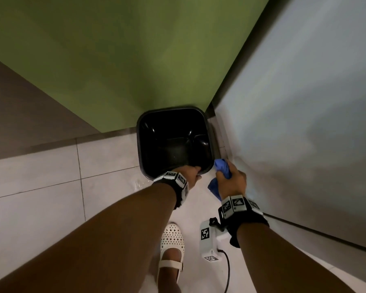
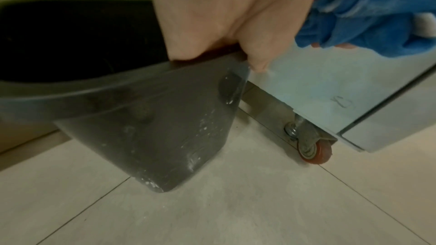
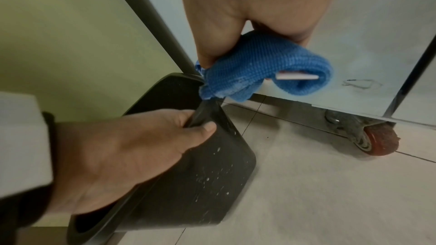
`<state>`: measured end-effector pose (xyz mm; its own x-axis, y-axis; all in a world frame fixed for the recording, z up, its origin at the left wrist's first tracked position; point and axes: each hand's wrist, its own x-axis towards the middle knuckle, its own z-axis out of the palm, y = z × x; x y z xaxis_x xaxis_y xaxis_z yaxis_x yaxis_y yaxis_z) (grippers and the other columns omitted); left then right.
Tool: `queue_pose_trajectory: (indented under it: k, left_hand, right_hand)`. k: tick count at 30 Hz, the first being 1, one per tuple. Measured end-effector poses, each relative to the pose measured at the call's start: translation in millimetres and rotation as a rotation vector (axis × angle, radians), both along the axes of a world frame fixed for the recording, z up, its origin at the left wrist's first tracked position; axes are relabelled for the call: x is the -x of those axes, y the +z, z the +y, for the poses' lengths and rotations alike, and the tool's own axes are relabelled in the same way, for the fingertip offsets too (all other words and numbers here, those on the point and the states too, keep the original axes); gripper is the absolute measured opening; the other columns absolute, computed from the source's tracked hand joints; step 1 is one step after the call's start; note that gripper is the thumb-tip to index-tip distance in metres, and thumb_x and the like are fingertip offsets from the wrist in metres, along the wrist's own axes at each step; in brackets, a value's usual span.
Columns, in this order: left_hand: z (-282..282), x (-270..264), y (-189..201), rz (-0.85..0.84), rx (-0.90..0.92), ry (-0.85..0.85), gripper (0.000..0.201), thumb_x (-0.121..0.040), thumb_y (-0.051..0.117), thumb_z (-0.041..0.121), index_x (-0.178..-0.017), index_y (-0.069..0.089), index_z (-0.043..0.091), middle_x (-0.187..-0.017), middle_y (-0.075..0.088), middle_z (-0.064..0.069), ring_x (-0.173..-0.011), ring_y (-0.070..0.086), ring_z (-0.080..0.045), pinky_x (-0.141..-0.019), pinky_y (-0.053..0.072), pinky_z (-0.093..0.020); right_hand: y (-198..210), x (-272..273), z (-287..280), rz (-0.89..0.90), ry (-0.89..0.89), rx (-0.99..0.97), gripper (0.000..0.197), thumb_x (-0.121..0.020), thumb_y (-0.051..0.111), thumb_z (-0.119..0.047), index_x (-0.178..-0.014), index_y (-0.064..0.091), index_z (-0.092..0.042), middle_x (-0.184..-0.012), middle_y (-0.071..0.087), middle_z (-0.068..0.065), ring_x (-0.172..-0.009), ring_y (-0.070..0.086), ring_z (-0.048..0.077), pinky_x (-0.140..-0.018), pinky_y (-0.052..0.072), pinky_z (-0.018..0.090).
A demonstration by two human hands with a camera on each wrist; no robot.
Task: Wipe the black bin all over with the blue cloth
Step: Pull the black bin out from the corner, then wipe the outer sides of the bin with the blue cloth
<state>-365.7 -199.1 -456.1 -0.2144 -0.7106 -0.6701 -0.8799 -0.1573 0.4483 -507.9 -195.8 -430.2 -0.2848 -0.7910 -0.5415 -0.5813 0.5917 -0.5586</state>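
Observation:
The black bin (image 1: pixel 173 142) stands open-topped on the tiled floor in the corner between a green wall and a steel cabinet. My left hand (image 1: pixel 193 173) grips its near rim (image 2: pixel 141 83), fingers inside and thumb outside (image 3: pixel 205 128). The bin's outer wall (image 3: pixel 212 174) shows pale specks. My right hand (image 1: pixel 230 180) holds the bunched blue cloth (image 1: pixel 221 167) just beside the bin's near right corner. In the right wrist view the cloth (image 3: pixel 259 70) hangs right above that corner. The left wrist view shows the cloth (image 2: pixel 368 18) at upper right.
The steel cabinet (image 1: pixel 294 102) on the right rides on a red castor wheel (image 2: pixel 315 151) close to the bin. The green wall (image 1: pixel 114 49) is behind. My white shoe (image 1: pixel 171 250) and a white tagged device (image 1: pixel 208 240) with a cable are below.

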Motion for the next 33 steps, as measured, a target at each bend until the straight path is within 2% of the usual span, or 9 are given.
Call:
queue_pose_trajectory:
  k: [5,12,16,19,22,25,26,29,33]
  left_hand:
    - [-8.0,-7.1,33.2,0.099,0.029,0.112,0.041,-0.096,0.043,0.032,-0.135,0.046,0.018,-0.129,0.058,-0.011,-0.118,0.055,-0.030,-0.101,0.042,-0.033]
    - [-18.2,-34.9,74.3,0.224,-0.026,0.427,0.048,-0.097,0.045,0.029,-0.139,0.041,0.006,-0.138,0.050,-0.017,-0.128,0.046,-0.032,-0.110,0.033,-0.036]
    - [-11.8,-56.5,71.2,0.396,-0.094,0.660,0.034,-0.095,0.049,0.029,-0.114,0.061,0.003,-0.116,0.064,-0.020,-0.112,0.058,-0.034,-0.103,0.043,-0.039]
    - [-3.9,-69.2,61.5,0.465,-0.117,0.815,0.044,-0.094,0.047,0.041,-0.099,0.067,0.002,-0.104,0.069,-0.018,-0.105,0.063,-0.031,-0.102,0.045,-0.039]
    - [0.2,-82.5,48.7,0.437,-0.133,0.893,0.051,-0.092,0.038,0.052,-0.092,0.065,0.009,-0.099,0.067,-0.016,-0.107,0.061,-0.032,-0.103,0.043,-0.040]
    - [-2.7,-97.1,46.7,0.479,-0.175,1.008,0.072,-0.079,0.033,0.069,-0.108,0.064,0.010,-0.113,0.065,-0.011,-0.111,0.059,-0.028,-0.107,0.040,-0.039]
    - [-5.0,-101.9,48.2,0.485,-0.180,1.008,0.072,-0.083,0.030,0.068,-0.113,0.062,0.011,-0.115,0.062,-0.006,-0.110,0.057,-0.023,-0.106,0.038,-0.034]
    - [-13.1,-115.0,41.1,0.406,-0.120,0.961,0.053,-0.100,0.019,0.045,-0.123,0.054,0.012,-0.114,0.053,-0.003,-0.116,0.050,-0.021,-0.092,0.029,-0.020]
    - [-19.2,-126.9,27.0,0.347,-0.071,0.957,0.057,-0.101,0.014,0.042,-0.133,0.048,0.008,-0.140,0.048,-0.013,-0.131,0.043,-0.024,-0.103,0.029,-0.024]
  right_hand:
    - [20.5,-18.5,-1.2,0.003,-0.018,0.000,0.041,-0.085,0.058,-0.021,-0.126,0.054,-0.024,-0.120,0.054,0.016,-0.094,0.061,0.032,-0.091,0.050,0.037]
    - [50.7,-45.1,-11.9,0.061,-0.004,-0.017,0.039,-0.088,0.055,-0.028,-0.126,0.053,-0.021,-0.123,0.055,0.019,-0.100,0.061,0.033,-0.089,0.049,0.036]
    - [56.1,-59.3,-18.5,0.072,0.056,0.000,0.038,-0.091,0.049,-0.025,-0.129,0.048,-0.023,-0.130,0.049,0.020,-0.106,0.057,0.034,-0.090,0.046,0.036]
    - [57.2,-77.8,-19.4,0.040,0.064,0.008,0.047,-0.093,0.050,-0.020,-0.138,0.040,-0.024,-0.139,0.033,0.020,-0.122,0.043,0.037,-0.102,0.038,0.037]
    - [47.3,-99.3,-17.1,-0.018,0.106,0.043,0.048,-0.092,0.052,-0.019,-0.138,0.040,-0.024,-0.141,0.029,0.015,-0.125,0.041,0.032,-0.106,0.034,0.035]
    - [32.3,-120.1,-13.8,-0.069,0.163,0.058,0.049,-0.091,0.054,-0.018,-0.138,0.040,-0.027,-0.144,0.025,0.013,-0.129,0.035,0.031,-0.111,0.032,0.040]
    - [28.9,-126.3,-13.1,-0.067,0.203,0.076,0.050,-0.091,0.054,-0.018,-0.138,0.039,-0.027,-0.146,0.022,0.013,-0.131,0.032,0.031,-0.112,0.030,0.041]
    - [18.9,-146.2,-13.3,0.002,0.370,0.082,0.054,-0.093,0.052,-0.026,-0.142,0.031,-0.029,-0.152,0.014,0.012,-0.135,0.022,0.030,-0.112,0.025,0.038]
    - [4.3,-164.9,-15.2,0.126,0.539,0.058,0.061,-0.094,0.038,-0.048,-0.147,0.014,-0.029,-0.156,-0.004,0.013,-0.138,0.008,0.037,-0.114,0.020,0.046]
